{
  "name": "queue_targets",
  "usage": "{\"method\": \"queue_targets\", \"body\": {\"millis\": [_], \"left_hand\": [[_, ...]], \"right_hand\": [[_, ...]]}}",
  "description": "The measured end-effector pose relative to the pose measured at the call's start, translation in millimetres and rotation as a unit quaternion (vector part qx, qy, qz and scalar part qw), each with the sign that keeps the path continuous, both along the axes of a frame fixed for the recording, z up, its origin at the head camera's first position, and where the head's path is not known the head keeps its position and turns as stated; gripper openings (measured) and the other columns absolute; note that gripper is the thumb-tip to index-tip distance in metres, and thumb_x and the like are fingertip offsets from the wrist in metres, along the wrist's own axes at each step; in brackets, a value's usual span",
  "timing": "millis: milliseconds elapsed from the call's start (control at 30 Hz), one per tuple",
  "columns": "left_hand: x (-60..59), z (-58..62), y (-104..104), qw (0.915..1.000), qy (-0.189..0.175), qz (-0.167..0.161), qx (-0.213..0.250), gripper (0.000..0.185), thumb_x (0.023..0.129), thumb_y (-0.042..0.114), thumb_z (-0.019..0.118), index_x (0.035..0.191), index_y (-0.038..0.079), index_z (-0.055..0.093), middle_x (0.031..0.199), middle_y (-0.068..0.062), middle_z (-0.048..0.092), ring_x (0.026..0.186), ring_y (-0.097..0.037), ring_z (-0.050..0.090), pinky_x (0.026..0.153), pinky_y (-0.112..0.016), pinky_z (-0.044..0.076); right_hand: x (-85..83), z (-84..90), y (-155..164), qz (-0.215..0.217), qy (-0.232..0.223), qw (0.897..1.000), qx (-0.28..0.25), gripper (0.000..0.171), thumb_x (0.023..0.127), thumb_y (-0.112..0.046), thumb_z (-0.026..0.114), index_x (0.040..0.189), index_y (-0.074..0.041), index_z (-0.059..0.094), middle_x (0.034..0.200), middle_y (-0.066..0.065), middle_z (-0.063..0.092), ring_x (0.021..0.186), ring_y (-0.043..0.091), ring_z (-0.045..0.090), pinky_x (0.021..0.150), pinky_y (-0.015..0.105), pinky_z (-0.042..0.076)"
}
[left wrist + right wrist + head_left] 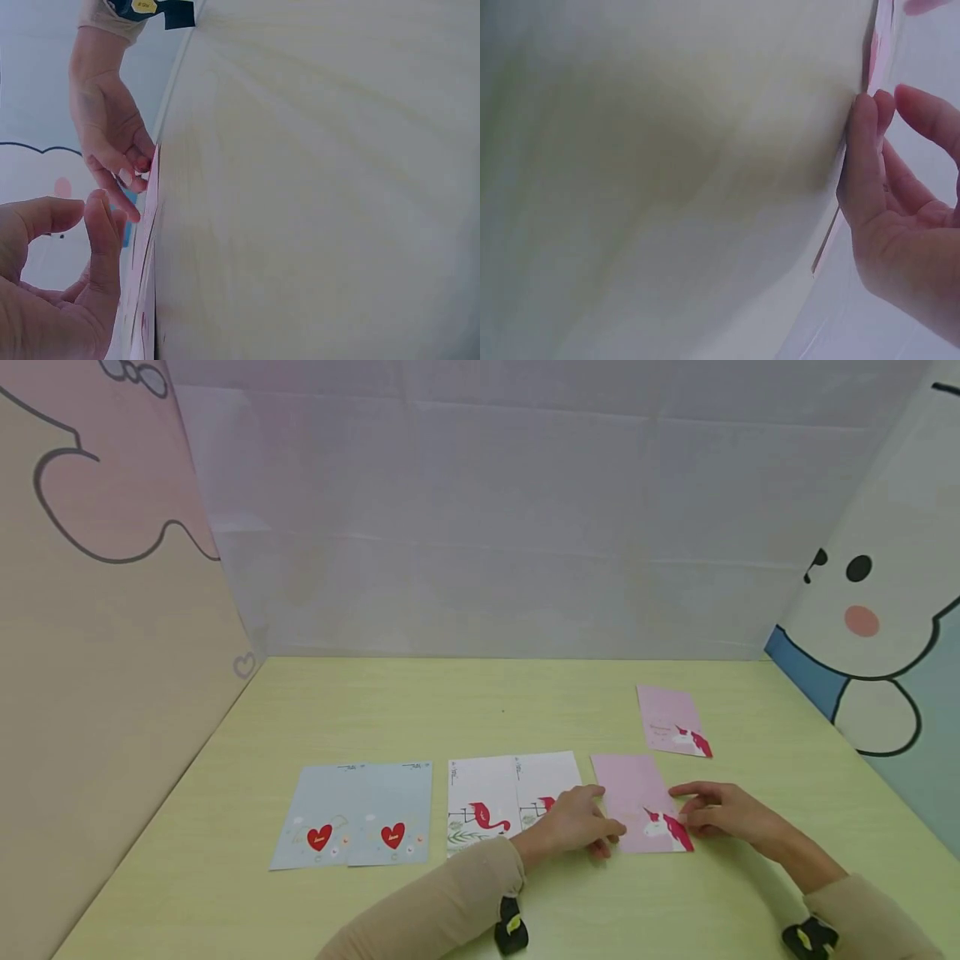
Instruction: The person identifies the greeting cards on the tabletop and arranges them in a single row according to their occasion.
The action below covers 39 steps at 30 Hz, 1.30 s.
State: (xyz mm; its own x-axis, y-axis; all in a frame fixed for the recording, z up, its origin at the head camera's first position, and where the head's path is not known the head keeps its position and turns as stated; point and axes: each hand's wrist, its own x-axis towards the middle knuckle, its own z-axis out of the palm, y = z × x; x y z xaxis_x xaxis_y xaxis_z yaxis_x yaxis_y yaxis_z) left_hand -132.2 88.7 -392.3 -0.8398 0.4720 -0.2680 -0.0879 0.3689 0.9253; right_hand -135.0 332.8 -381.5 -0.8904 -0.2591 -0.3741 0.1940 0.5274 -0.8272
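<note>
A pink unicorn card (633,802) lies on the table between both hands. At its left edge is my left hand (573,820), fingers loosely bent; the left wrist view shows thumb and fingertips (101,225) with nothing between them. My right hand (723,814) is at the card's right edge with its fingers close to the tabletop. In the right wrist view the thumb (922,112) stands apart from the other fingers. Two white flamingo cards (480,785) lie side by side, partly hidden by the left forearm. A second pink unicorn card (671,718) lies farther back.
Two light blue heart cards, one (311,810) and another (393,802), slightly overlap at the left of the yellowish table (420,702). A whitish wall (480,527) stands behind, with cartoon-printed panels on the left (112,635) and right (900,627).
</note>
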Motion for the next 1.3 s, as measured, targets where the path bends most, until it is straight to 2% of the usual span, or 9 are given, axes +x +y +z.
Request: {"method": "queue_targets", "body": {"millis": [300,633,733,833,967,1033,1133,1233,1300], "left_hand": [[-15.8,6.2,15,0.9882,0.042,0.065,0.132,0.037,0.080,0.006,0.062,0.115,0.001,0.055,0.076,0.003,0.061,0.064,-0.017,0.062,0.055,-0.022,0.049],[-41.7,9.9,44,0.9840,0.015,0.140,0.108,0.041,0.080,0.021,0.064,0.118,0.008,0.055,0.106,0.003,0.058,0.099,-0.011,0.054,0.081,-0.026,0.043],[-47.3,10.7,51,0.9862,0.020,0.140,0.086,0.045,0.080,0.024,0.064,0.121,0.008,0.053,0.115,0.001,0.055,0.106,-0.014,0.050,0.086,-0.027,0.041],[-51.7,11.4,56,0.9873,0.021,0.142,0.068,0.048,0.080,0.026,0.064,0.123,0.009,0.051,0.119,0.000,0.053,0.110,-0.015,0.047,0.089,-0.028,0.038],[-57.4,11.2,63,0.9867,0.006,0.152,0.057,0.051,0.079,0.030,0.064,0.124,0.010,0.050,0.121,0.000,0.051,0.112,-0.017,0.044,0.091,-0.030,0.037],[-60.3,10.9,65,0.9863,-0.002,0.156,0.054,0.053,0.079,0.031,0.064,0.125,0.010,0.049,0.122,-0.001,0.050,0.113,-0.018,0.044,0.091,-0.031,0.036],[-64.2,10.8,68,0.9854,-0.014,0.160,0.056,0.054,0.080,0.032,0.063,0.126,0.009,0.047,0.123,-0.003,0.049,0.114,-0.018,0.043,0.092,-0.032,0.035],[-68.2,10.2,71,0.9843,-0.019,0.163,0.065,0.054,0.080,0.031,0.062,0.127,0.008,0.047,0.123,-0.004,0.049,0.114,-0.019,0.043,0.093,-0.032,0.035],[-70.7,9.2,73,0.9835,-0.022,0.165,0.072,0.054,0.080,0.030,0.062,0.127,0.006,0.047,0.123,-0.005,0.049,0.114,-0.019,0.043,0.093,-0.032,0.034]], "right_hand": [[-8.2,8.3,13,-0.076,0.044,0.996,-0.015,0.052,0.090,-0.018,0.050,0.126,0.014,0.032,0.108,0.021,0.049,0.087,0.019,0.056,0.075,0.032,0.048],[-28.8,8.6,40,-0.149,0.064,0.986,-0.045,0.066,0.093,-0.032,0.042,0.135,0.011,0.014,0.135,0.031,0.016,0.084,-0.012,0.044,0.080,0.022,0.045],[-35.1,6.9,46,-0.173,0.041,0.982,-0.068,0.067,0.094,-0.033,0.037,0.136,0.010,0.008,0.138,0.030,0.009,0.102,0.005,0.046,0.083,0.021,0.043],[-40.8,6.1,50,-0.194,0.014,0.977,-0.084,0.068,0.094,-0.034,0.034,0.137,0.007,0.002,0.140,0.028,0.003,0.122,0.032,0.027,0.090,0.026,0.038],[-48.1,5.5,54,-0.220,-0.021,0.969,-0.105,0.069,0.094,-0.034,0.035,0.138,0.005,-0.002,0.142,0.025,-0.002,0.127,0.037,0.009,0.098,0.036,0.026],[-51.0,5.6,56,-0.228,-0.036,0.966,-0.112,0.070,0.094,-0.032,0.037,0.138,0.004,-0.004,0.142,0.024,-0.002,0.127,0.035,0.010,0.099,0.038,0.023],[-54.7,6.3,59,-0.231,-0.049,0.964,-0.119,0.071,0.093,-0.030,0.039,0.138,0.004,-0.005,0.142,0.025,0.000,0.121,0.029,0.029,0.098,0.037,0.025],[-57.1,7.7,60,-0.232,-0.058,0.963,-0.127,0.071,0.093,-0.029,0.039,0.137,0.004,-0.006,0.141,0.026,0.001,0.097,0.010,0.049,0.092,0.032,0.036],[-58.2,8.7,59,-0.236,-0.061,0.960,-0.135,0.070,0.094,-0.029,0.038,0.137,0.004,-0.006,0.141,0.027,0.002,0.082,-0.001,0.051,0.085,0.028,0.043]]}}
